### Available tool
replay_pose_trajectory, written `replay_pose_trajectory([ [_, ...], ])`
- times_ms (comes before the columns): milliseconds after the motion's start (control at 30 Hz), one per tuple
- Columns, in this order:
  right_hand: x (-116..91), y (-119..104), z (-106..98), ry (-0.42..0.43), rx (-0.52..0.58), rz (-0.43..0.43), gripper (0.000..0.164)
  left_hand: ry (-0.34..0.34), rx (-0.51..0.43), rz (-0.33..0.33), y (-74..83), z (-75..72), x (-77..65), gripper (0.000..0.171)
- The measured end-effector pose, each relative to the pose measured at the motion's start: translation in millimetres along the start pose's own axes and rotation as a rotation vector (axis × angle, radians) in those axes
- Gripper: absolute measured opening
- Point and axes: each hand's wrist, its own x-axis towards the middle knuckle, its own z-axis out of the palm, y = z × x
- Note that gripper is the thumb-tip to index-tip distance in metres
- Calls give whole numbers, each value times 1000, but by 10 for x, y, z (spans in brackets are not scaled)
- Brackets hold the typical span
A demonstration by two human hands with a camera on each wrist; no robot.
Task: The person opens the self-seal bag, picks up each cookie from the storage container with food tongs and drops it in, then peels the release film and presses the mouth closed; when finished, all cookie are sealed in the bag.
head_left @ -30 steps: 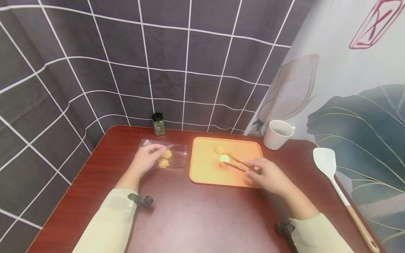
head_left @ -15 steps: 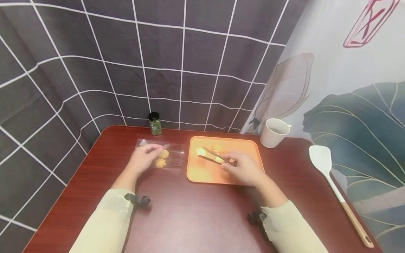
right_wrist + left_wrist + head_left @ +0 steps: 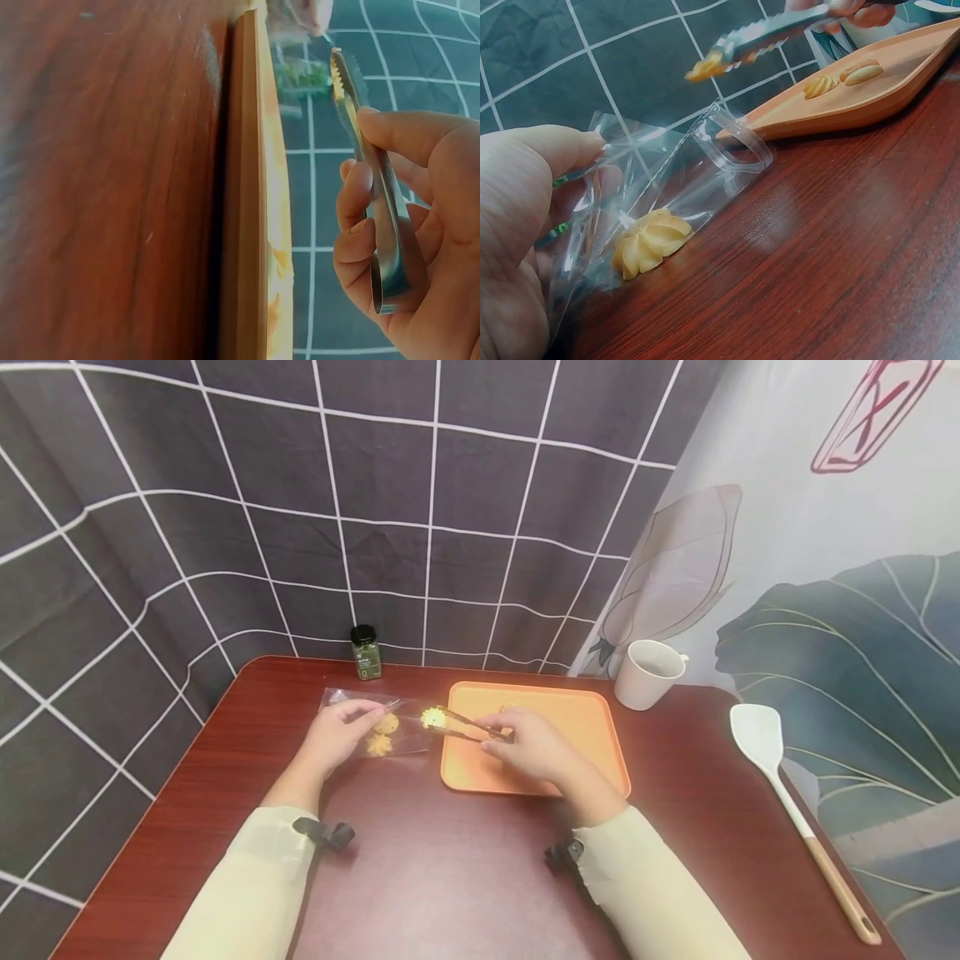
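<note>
My left hand (image 3: 335, 735) pinches the edge of a clear plastic bag (image 3: 727, 142) lying on the table; its mouth faces right. Two cookies show inside the bag in the head view, and a ridged cookie (image 3: 652, 241) is plain in the left wrist view. Metal tongs (image 3: 386, 217) are gripped in my right hand (image 3: 528, 743), thumb on one arm and fingers around the other. Their tips clamp a yellow cookie (image 3: 433, 718) in the air, just right of the bag's mouth. More cookies (image 3: 862, 73) lie on the orange tray (image 3: 480, 772), partly hidden by my right hand in the head view.
A green jar with a black lid (image 3: 366, 653) stands behind the bag. Behind the tray's right corner is a white mug (image 3: 649, 677). A white spatula with a wooden handle (image 3: 795, 810) lies along the table's right edge. A gridded curtain (image 3: 390, 560) hangs behind the table.
My right hand has moved left across the tray, carrying the cookie in the tongs from over the tray to beside the bag. The left hand keeps its hold on the bag.
</note>
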Motion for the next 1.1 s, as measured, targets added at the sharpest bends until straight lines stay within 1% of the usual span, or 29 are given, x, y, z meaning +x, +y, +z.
replay_pose_trajectory([
  [267,357,-91,120,-76,-35,37,37,3,-16,5,-10,8,2,40],
  [433,515,-179,162,-134,-56,-8,36,5,-17,3,-20,10,5,40],
  [600,638,-258,242,-169,-78,-41,38,5,-17,6,-17,-1,7,41],
  [833,720,-331,363,-188,-56,-31,38,10,-11,14,-4,1,8,40],
  [1000,740,-356,426,-182,-41,-5,37,12,-18,24,-15,9,7,39],
  [1100,755,-361,460,-171,-40,-5,37,12,-15,23,-18,10,5,41],
])
